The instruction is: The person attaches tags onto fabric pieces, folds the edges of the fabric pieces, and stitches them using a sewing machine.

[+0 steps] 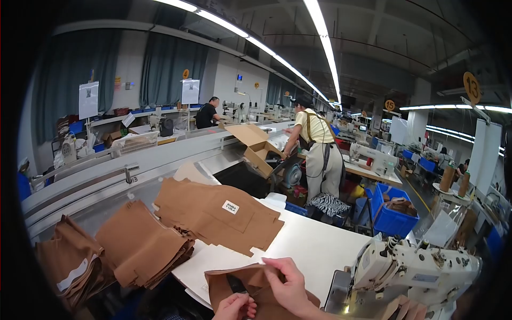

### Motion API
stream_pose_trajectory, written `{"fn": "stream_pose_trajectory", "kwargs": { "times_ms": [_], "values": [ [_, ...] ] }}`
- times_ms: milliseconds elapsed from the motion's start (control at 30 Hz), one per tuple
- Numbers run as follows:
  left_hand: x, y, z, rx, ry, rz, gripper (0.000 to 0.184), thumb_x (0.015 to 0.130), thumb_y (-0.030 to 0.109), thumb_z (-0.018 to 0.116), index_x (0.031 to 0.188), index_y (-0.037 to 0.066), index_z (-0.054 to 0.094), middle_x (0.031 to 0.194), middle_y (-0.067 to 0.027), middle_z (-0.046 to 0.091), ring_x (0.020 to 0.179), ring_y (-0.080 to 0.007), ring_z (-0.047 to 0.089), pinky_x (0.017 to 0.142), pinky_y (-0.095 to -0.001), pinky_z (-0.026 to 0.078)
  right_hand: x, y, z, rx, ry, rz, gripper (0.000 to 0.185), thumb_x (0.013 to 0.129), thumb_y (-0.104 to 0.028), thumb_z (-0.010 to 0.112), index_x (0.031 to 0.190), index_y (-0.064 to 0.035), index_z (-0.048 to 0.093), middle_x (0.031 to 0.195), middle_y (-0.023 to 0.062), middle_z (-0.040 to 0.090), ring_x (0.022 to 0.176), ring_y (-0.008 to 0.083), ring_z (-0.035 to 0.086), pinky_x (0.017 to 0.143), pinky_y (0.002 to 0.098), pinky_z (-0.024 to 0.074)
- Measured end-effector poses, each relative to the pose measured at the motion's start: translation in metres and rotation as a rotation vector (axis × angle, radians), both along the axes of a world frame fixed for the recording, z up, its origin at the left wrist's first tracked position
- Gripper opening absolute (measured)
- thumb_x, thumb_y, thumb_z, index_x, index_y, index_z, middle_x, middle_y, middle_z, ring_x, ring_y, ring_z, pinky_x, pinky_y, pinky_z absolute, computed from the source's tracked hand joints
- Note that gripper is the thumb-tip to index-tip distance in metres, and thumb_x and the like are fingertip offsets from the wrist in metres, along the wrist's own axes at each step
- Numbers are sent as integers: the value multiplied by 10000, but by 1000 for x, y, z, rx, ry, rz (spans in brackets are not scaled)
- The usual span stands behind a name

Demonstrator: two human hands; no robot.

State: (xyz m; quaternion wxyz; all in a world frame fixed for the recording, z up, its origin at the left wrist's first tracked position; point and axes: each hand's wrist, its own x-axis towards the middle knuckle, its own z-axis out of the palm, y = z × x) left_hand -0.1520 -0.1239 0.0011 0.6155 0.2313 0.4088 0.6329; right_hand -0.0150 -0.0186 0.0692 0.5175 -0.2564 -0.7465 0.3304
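A brown fabric piece (221, 280) is folded open in front of me at the table's near edge. My right hand (288, 288) pinches its upper edge between thumb and fingers. Low at its left side is my left hand (234, 307), fingers curled closed; what they hold is hidden. A black strip (236, 284) lies against the fabric just above those fingertips. Beyond, on the white table (309, 242), rests a stack of flat brown fabric panels (208, 205) with a white printed label (231, 207) on top.
More brown fabric stacks (141, 234) sit at left, one bundle (69, 261) with a white strip. A sewing machine (416, 272) stands close on my right. Ahead, a person (322, 144) bends over a cardboard box (256, 146). A blue bin (394, 216) holds brown pieces.
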Motion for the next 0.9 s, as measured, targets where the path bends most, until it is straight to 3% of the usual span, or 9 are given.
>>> {"fn": "stream_pose_trajectory", "kwargs": {
  "times_ms": [33,67,133,267,367,467,633,767,900],
  "values": [
    [-8,7,2,-91,-140,-119,151,998,191,606,988,41,628,871,-68,646,738,-176,615,711,-319,522,-6,-20,13,27,20,121,272,949,-138,669,1205,-47,677,1077,108,644,992,182,623,827,318,513],
    [-35,32,-35,-98,-228,-418,293,1028,194,497,1287,86,584,1339,-150,527,1187,-260,567,947,-427,505,-9,-40,28,55,39,242,274,942,-140,681,1195,-35,682,1116,112,649,950,168,635,790,314,520],
    [-54,32,-62,-87,-307,-403,305,1025,187,502,1305,88,568,1343,-147,531,1201,-257,560,961,-420,498,-2,-73,61,525,-70,402,334,765,62,702,1087,-26,710,1002,123,657,842,291,642,761,371,531],
    [-47,33,20,174,-170,-277,335,1020,173,512,1343,90,538,1351,-141,540,1229,-249,545,990,-407,484,44,-100,44,835,-274,445,333,766,-35,712,1099,-25,707,943,118,628,864,294,631,767,376,535],
    [-32,35,90,411,-13,-164,363,1016,162,519,1371,92,515,1357,-136,546,1250,-244,534,1012,-398,474,91,-93,14,625,-495,260,304,842,-99,705,1139,-32,703,1003,130,649,905,328,643,811,398,544],
    [-9,39,108,499,108,-125,380,1015,161,524,1388,91,497,1342,-130,557,1243,-235,536,1015,-386,473,86,-83,15,366,-161,-154,268,978,-145,632,1205,-9,673,1069,108,688,920,214,659,800,336,531],
    [33,43,27,526,296,-138,365,1027,190,526,1373,82,485,1249,-116,591,1136,-209,586,963,-360,505,100,-52,6,-323,60,-102,291,1053,-193,556,1188,46,652,1059,21,671,873,62,586,811,225,476],
    [32,42,-10,553,420,-89,357,1037,213,528,1362,75,475,1174,-104,618,1051,-188,625,921,-339,530,123,-50,-16,-317,235,-135,317,1064,-201,532,1234,54,614,824,-28,641,760,49,529,680,233,446],
    [10,28,-16,503,416,189,353,1047,236,530,1350,68,466,1100,-92,645,966,-167,665,879,-318,556,155,-56,-14,-310,40,-238,309,1077,-198,501,1230,24,651,1032,16,717,951,76,614,830,247,504]
  ]
}}
